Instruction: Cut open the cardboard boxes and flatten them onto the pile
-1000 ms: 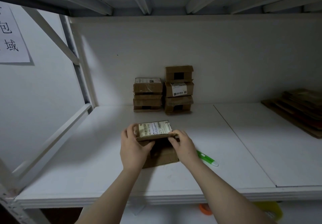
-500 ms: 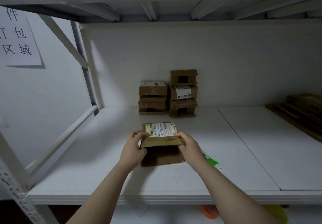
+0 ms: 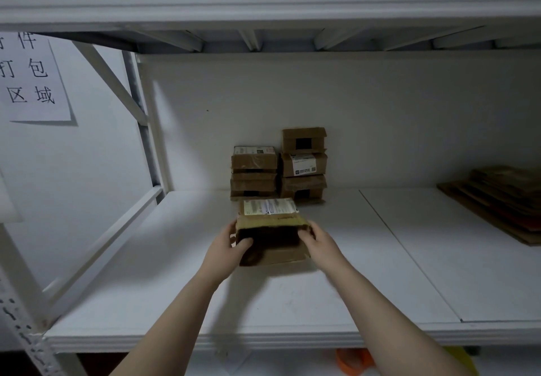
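On shelf (image 3: 175, 273) middle, back from front edge: left grip (image 3: 229, 248) and right grip (image 3: 320, 244) clasp cut-open box (image 3: 270, 223) by its ends, likely to squash it flat

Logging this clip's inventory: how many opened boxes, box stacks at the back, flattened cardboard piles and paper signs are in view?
Opened box: 1
Back box stacks: 2
Flattened cardboard pile: 1
Paper sign: 1
Total: 5
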